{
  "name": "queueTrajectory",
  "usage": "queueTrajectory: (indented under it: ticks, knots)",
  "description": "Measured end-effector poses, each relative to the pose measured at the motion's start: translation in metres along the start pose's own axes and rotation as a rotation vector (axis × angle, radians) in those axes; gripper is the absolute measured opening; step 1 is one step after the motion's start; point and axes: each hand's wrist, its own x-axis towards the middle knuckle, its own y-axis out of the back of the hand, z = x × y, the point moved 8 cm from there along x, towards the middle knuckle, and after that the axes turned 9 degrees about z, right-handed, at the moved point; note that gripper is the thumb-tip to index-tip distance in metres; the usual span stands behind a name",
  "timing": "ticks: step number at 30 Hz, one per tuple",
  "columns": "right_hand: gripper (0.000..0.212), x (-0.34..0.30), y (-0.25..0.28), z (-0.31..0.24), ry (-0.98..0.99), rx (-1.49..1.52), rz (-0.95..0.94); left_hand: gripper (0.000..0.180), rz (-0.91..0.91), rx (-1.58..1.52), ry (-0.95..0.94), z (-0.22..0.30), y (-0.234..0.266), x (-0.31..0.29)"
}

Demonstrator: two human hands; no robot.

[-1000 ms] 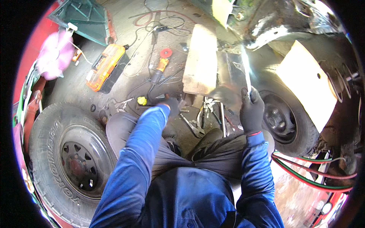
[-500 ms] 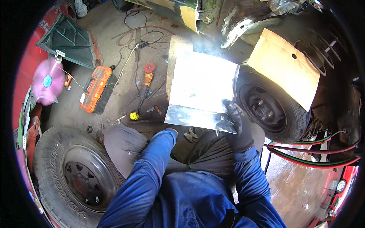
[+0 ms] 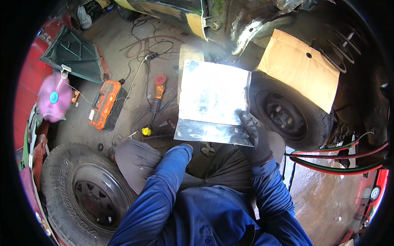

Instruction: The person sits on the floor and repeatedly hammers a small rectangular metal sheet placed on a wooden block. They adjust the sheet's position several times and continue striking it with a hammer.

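Observation:
A shiny sheet of metal (image 3: 213, 94) with a bent lower strip is held up before my lap. My right hand (image 3: 256, 139), in a dark glove, pinches its lower right corner, thumb on the face. My left hand (image 3: 190, 146) reaches beneath the sheet's lower edge; only a sliver by the cuff shows, and its fingers are hidden. Pliers (image 3: 207, 149) lie between my legs below the sheet. Beyond my left knee are an angle grinder (image 3: 157, 94) with a red disc and a yellow tape measure (image 3: 146, 131).
An orange and black toolbox (image 3: 107, 105) and a spinning pink fan (image 3: 54, 97) stand to the left. A loose tyre (image 3: 61, 197) lies near left. On the right, cardboard (image 3: 301, 65) leans over a mounted wheel (image 3: 283, 117), with red and green hoses (image 3: 340, 164) nearby. Cables (image 3: 135, 74) cross the floor.
The sheet has dropped slightly and shifted left in view, its glare weaker. My right hand keeps its grip. The surroundings have shifted a little with the view.

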Motion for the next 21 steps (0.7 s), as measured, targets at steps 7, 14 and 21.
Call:
queueTrajectory:
  ticks: [7,14,21]
  knots:
    - [0.053,-0.005,0.003,0.008,0.074,-0.002,0.032,0.06,0.057,-0.007,-0.054,0.009,0.013,-0.003]
    - [0.04,-0.007,0.001,0.011,0.439,-0.223,0.052,0.06,0.159,-0.286,-0.073,0.069,0.097,-0.043]
    - [0.045,-0.01,-0.007,0.008,0.458,-0.192,0.129,0.105,0.217,-1.308,-0.213,0.155,0.201,-0.13]
